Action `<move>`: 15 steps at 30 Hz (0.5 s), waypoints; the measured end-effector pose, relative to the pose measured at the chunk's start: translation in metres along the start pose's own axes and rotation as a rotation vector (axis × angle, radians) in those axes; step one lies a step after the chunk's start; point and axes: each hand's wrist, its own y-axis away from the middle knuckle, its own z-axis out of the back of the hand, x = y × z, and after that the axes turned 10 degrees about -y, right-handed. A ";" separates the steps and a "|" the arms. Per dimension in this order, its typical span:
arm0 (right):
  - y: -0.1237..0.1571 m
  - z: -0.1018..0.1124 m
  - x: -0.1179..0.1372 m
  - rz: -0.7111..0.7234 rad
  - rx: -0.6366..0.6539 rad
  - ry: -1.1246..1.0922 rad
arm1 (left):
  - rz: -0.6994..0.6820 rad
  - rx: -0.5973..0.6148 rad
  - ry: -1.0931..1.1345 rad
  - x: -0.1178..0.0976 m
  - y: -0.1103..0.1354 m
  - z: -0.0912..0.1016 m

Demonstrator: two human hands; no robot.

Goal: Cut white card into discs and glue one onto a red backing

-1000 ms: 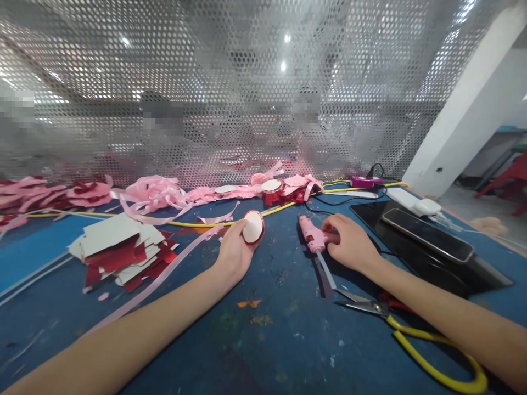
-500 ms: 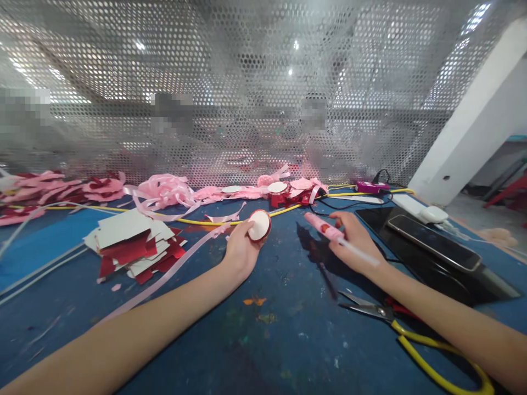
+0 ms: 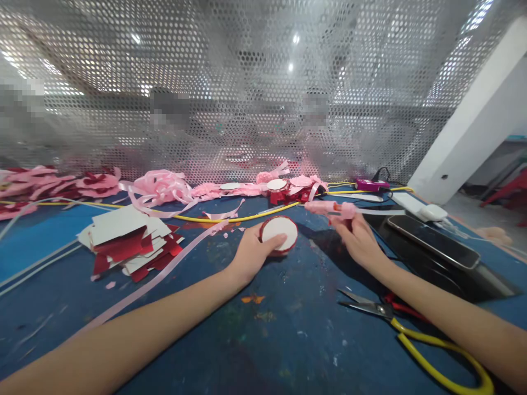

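My left hand (image 3: 251, 253) grips a round white disc with a red rim (image 3: 280, 232), tilted face up just above the blue table (image 3: 267, 340). My right hand (image 3: 359, 237) is closed on a pink glue gun (image 3: 334, 208), raised off the table with its nozzle pointing left, a short way right of the disc. A white glue stick juts from the back of the gun toward the right.
Yellow-handled scissors (image 3: 411, 334) lie near my right forearm. A phone (image 3: 432, 234) rests on a black tablet at right. A heap of red and white card pieces (image 3: 127, 244) sits at left. Pink ribbon and finished rosettes (image 3: 284, 187) line the perforated metal screen.
My right hand picked the glue gun up off the table and lifted it. My left hand moved the disc right and tipped it from upright toward face up.
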 end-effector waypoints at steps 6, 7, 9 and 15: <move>0.001 -0.002 0.002 0.042 0.104 0.051 | 0.108 0.309 -0.074 -0.004 0.028 -0.015; 0.001 -0.001 0.004 0.045 0.035 0.042 | 0.132 0.322 -0.073 -0.004 0.030 -0.017; 0.002 0.002 0.008 0.071 -0.156 0.032 | 0.162 0.317 -0.054 -0.003 0.031 -0.018; 0.017 0.006 0.024 0.240 -0.414 0.017 | 0.178 0.337 0.023 0.001 0.024 -0.014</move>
